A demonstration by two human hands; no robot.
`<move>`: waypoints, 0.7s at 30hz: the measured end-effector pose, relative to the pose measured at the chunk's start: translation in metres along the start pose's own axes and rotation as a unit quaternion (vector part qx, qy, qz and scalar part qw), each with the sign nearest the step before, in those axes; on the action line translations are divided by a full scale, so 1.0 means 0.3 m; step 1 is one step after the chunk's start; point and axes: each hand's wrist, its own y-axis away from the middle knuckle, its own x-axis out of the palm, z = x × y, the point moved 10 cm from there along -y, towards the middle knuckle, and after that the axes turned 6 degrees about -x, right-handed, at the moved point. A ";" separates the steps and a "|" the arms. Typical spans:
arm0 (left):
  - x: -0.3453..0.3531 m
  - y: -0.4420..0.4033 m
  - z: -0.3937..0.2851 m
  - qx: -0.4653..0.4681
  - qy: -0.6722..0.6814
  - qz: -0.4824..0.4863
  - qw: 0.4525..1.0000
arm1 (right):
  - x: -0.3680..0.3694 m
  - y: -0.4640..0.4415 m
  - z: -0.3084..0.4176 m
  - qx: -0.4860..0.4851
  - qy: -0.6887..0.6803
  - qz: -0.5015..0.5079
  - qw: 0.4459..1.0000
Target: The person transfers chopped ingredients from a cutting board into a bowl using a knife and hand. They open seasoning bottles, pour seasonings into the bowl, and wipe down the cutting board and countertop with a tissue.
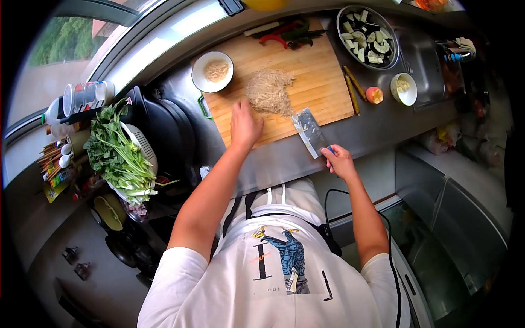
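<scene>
My right hand grips the handle of a cleaver. The broad blade has pale bits stuck to it, and its far corner reaches the edge of a heap of finely shredded pale-brown food. That heap lies on a wooden cutting board. Just below its left side, my left hand rests low over the board with the thumb apart from the fingers; nothing shows in it. A white bowl with similar shreds inside stands at the board's upper left.
Red and green peppers lie along the board's far edge. Beyond its right side are a metal basin of cut eggplant, brown sticks, a cut reddish fruit, and a small bowl. Leafy greens fill a white basket at left.
</scene>
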 end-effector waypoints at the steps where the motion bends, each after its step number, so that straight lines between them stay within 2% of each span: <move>1: 0.010 -0.012 -0.010 0.004 0.004 0.014 1.000 | 0.011 -0.006 0.015 -0.005 0.012 -0.004 1.000; 6: 0.046 -0.068 -0.045 0.013 0.020 0.026 0.999 | 0.114 -0.106 0.119 -0.017 0.072 -0.007 0.997; 11: 0.047 -0.084 -0.056 0.039 0.019 0.030 0.999 | 0.173 -0.173 0.245 -0.110 0.171 -0.068 0.977; 13: 0.056 -0.085 -0.049 0.037 0.031 0.056 0.997 | 0.195 -0.188 0.265 -0.113 0.168 -0.072 0.977; 19: 0.010 -0.054 -0.066 0.105 0.033 0.037 0.993 | 0.231 -0.208 0.272 -0.123 0.103 -0.057 0.985; 21: -0.013 -0.043 -0.067 0.099 0.039 0.039 0.994 | 0.222 -0.203 0.256 -0.119 0.088 -0.047 0.988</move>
